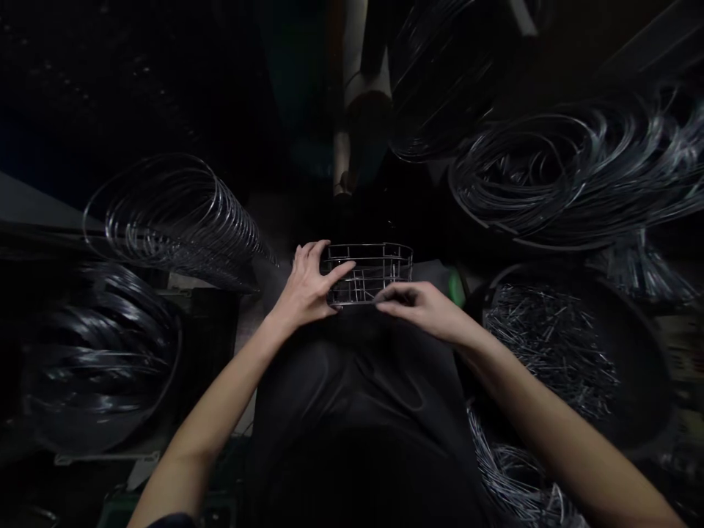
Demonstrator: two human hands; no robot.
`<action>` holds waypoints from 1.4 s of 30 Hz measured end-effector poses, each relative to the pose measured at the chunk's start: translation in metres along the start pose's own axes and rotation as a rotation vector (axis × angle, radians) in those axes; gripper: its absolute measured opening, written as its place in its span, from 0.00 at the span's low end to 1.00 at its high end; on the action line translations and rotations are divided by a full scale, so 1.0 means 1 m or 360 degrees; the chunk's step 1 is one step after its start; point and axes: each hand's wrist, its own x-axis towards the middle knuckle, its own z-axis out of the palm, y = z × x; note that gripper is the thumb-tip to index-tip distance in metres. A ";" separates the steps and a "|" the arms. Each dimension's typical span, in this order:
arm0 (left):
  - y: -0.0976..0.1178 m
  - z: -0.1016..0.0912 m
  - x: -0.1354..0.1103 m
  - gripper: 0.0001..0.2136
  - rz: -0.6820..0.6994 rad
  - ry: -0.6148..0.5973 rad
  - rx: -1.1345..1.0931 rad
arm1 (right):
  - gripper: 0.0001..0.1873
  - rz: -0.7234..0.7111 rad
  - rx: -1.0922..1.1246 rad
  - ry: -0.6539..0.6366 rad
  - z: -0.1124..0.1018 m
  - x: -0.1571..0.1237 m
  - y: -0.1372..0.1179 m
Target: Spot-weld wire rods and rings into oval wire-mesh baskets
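Observation:
A small wire basket (379, 265) of thin metal rods rests on my lap over dark cloth. My left hand (306, 287) grips its left end, thumb and fingers wrapped round the frame. My right hand (421, 306) is at the basket's lower front edge, fingers pinched together on a short wire piece (385, 299) that I can barely make out.
Stacks of wire rings (176, 220) lie to the left, with darker coils (99, 352) below them. Large wire coils (572, 176) fill the upper right. A dark basin (643, 367) of short cut wires (550, 345) sits at right. More loose wires (511, 477) lie by my right thigh.

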 end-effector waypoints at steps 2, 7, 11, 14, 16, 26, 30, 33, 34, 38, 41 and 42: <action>-0.002 -0.008 0.001 0.35 0.0038 0.0050 0.0001 | 0.12 -0.0112 -0.0212 0.0110 0.002 0.017 -0.008; -0.016 -0.025 0.007 0.37 0.0043 0.0211 -0.0015 | 0.22 -0.0554 -0.0957 0.0300 0.010 0.032 -0.012; -0.026 -0.032 0.018 0.37 0.0030 0.0256 -0.0012 | 0.19 -0.0823 -0.1270 0.0296 0.003 0.046 -0.008; -0.032 -0.033 0.027 0.38 0.0020 0.0276 -0.0014 | 0.18 -0.0950 -0.1311 0.0314 -0.007 0.059 -0.008; -0.035 -0.034 0.032 0.39 0.0031 0.0308 -0.0007 | 0.17 -0.0981 -0.1328 0.0321 -0.013 0.065 -0.010; -0.039 -0.040 0.048 0.39 0.0055 0.0381 0.0027 | 0.12 -0.1303 -0.1342 0.0481 -0.025 0.079 -0.016; -0.042 -0.042 0.053 0.37 0.0067 0.0400 0.0015 | 0.11 -0.1318 -0.1324 0.0521 -0.028 0.084 -0.018; -0.044 -0.043 0.055 0.37 0.0068 0.0406 0.0018 | 0.11 -0.1333 -0.1302 0.0514 -0.029 0.088 -0.019; -0.045 -0.043 0.055 0.38 0.0065 0.0406 0.0019 | 0.11 -0.1331 -0.1302 0.0506 -0.029 0.089 -0.019; -0.048 -0.044 0.056 0.39 0.0041 0.0346 -0.0012 | 0.11 -0.1296 -0.1286 0.0490 -0.028 0.091 -0.018; -0.048 -0.045 0.055 0.42 0.0004 0.0274 -0.0082 | 0.12 -0.1258 -0.1242 0.0498 -0.028 0.090 -0.019; -0.047 -0.046 0.054 0.43 -0.0012 0.0260 -0.0101 | 0.12 -0.1240 -0.1234 0.0490 -0.028 0.089 -0.020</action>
